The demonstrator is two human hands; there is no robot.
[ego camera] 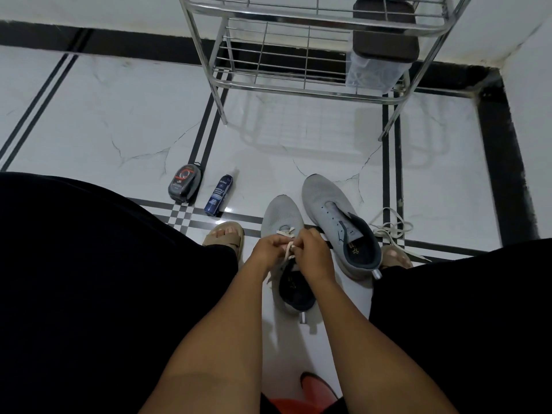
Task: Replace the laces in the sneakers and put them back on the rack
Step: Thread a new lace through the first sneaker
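Two grey sneakers sit on the white marble-patterned floor (119,121) between the person's knees. The left sneaker (282,218) lies directly under both hands, toe pointing far; the right sneaker (325,198) rests just beside it, tilted toward the right, its eyelets bare and its dark blue lining showing. Both uppers are a fine knitted mesh with rounded toes and a small reflective tab at the heel.

A cream lace (288,249), flat and woven, crosses the lowest eyelets of the left sneaker and runs up into the fingers. The left hand (270,249) has its fingers curled and pinches the lace; the right hand (310,249) is likewise curled, pinching the same lace close against the left, the two hands touching over the shoe's tongue.

A loose lace (391,228) of the same cream colour lies in open loops on the floor just right of the right sneaker.

Farther off stands a chrome wire rack (301,91), its lower shelf holding a clear plastic box (373,73) with a dark lid. Left of the sneakers lie a dark oval polish sponge case (184,183) and a blue spray bottle (219,191), both on their sides near a checkered tile inlay.
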